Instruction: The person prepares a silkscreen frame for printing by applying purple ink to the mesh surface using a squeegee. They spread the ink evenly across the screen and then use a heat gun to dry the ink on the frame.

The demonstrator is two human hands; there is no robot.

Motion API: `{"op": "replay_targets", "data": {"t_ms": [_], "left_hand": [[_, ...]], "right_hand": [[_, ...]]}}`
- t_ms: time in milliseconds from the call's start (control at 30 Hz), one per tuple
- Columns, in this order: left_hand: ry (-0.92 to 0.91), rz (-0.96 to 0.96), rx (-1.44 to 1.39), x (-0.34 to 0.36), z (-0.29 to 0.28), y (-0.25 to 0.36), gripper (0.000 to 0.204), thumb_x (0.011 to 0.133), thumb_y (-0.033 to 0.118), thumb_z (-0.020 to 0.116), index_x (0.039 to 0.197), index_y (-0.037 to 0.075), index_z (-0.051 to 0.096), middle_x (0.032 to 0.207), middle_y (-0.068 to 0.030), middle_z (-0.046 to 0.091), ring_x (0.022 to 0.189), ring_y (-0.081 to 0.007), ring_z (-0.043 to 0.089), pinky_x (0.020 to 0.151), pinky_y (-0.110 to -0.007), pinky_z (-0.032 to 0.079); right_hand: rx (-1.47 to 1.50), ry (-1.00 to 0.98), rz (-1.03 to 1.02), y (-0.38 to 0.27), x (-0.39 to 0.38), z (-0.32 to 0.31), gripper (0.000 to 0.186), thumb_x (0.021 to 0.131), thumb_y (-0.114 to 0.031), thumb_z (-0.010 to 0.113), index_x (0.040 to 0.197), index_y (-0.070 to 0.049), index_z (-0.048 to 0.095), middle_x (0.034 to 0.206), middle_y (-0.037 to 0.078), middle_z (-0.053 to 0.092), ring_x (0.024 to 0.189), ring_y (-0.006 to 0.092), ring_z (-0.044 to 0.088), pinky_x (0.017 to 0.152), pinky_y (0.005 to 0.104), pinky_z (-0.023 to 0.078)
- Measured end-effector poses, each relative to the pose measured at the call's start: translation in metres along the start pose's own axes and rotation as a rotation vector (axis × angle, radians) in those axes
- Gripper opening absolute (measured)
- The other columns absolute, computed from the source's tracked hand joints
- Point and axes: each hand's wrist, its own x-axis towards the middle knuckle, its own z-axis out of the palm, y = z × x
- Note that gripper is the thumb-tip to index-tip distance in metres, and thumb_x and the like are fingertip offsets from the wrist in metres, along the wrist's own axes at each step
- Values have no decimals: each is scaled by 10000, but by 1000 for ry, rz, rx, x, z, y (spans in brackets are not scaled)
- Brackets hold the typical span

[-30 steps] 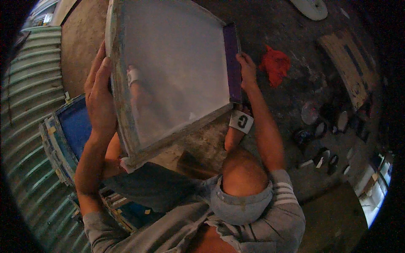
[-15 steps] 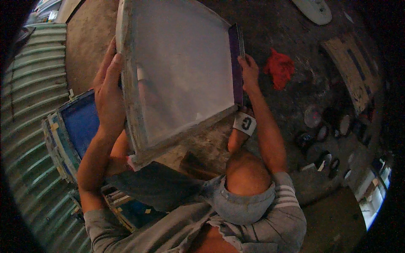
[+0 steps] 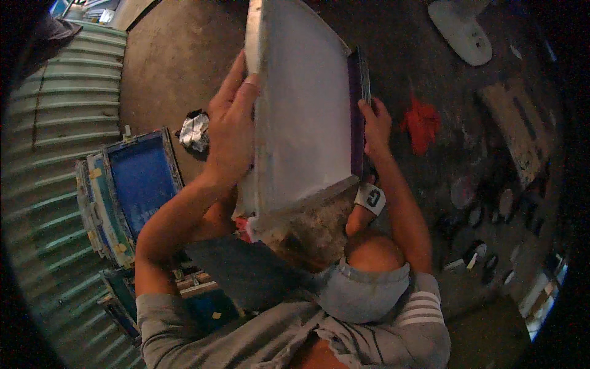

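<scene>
A framed printing screen [image 3: 301, 111] with pale mesh stands steeply tilted in front of me, its lower bar low between my legs. My left hand [image 3: 230, 132] grips the left bar, thumb along its edge; some of its fingers are hidden behind the frame. At the right end of the mesh is a long, narrow scoop coater [image 3: 356, 111], purple inside with a dark metal edge. My right hand [image 3: 377, 126] is closed on its outer side, fingertips partly hidden. Its inner edge lies at or very near the mesh; I cannot tell whether they touch.
Blue-meshed screens [image 3: 141, 178] lean on the left beside corrugated metal sheeting [image 3: 74, 123]. Crumpled silvery material [image 3: 195, 130] lies near my left hand. To the right are a red cloth [image 3: 422, 126], a board [image 3: 516, 129], several round containers [image 3: 476, 252] and a pale plastic object [image 3: 464, 37].
The screen has turned more edge-on and shifted right in view with both hands. The silvery material, formerly hidden, now shows. Both hands keep their grips.
</scene>
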Motion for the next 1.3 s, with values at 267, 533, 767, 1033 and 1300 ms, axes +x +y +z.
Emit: {"op": "replay_targets", "data": {"t_ms": [267, 533, 767, 1033, 1300], "left_hand": [[-104, -23, -125, -5, 25, 2, 527, 999, 183, 447, 1469, -21, 323, 1305, -124, 547, 1130, -160, 525, 981, -273, 397], [-48, 37, -23, -6, 46, 0, 532, 1005, 201, 415, 1475, -25, 309, 1350, -155, 519, 1167, -168, 514, 992, -272, 391], [-43, 56, -66, -8, 42, 4, 520, 1008, 203, 405, 1462, -38, 327, 1326, -160, 548, 1140, -168, 541, 980, -269, 403], [-36, 54, -67, -12, 46, 9, 522, 1010, 191, 393, 1462, -55, 311, 1310, -158, 559, 1118, -163, 553, 967, -263, 410], [-88, 106, -51, -14, 44, 9, 518, 999, 170, 387, 1459, -59, 314, 1319, -163, 555, 1124, -173, 553, 976, -267, 403]], "right_hand": [[54, -8, 82, -75, -38, 12, 477, 868, -252, 709, 1256, -22, 553, 993, 69, 633, 841, 172, 574, 751, 328, 477], [193, -115, 71, -122, -54, 19, 487, 867, -248, 706, 1250, 8, 548, 1012, 89, 650, 851, 172, 606, 748, 330, 506], [276, -189, 41, -183, -99, 44, 434, 887, -230, 676, 1223, 18, 559, 1007, 93, 662, 870, 175, 629, 758, 325, 516], [394, -303, 76, -220, -122, 50, 303, 913, -229, 626, 1138, -27, 604, 997, 83, 669, 880, 188, 643, 801, 353, 510], [518, -368, 194, -228, -123, 43, 288, 943, -260, 562, 1112, -33, 617, 980, 96, 678, 857, 212, 663, 789, 385, 540]]}}
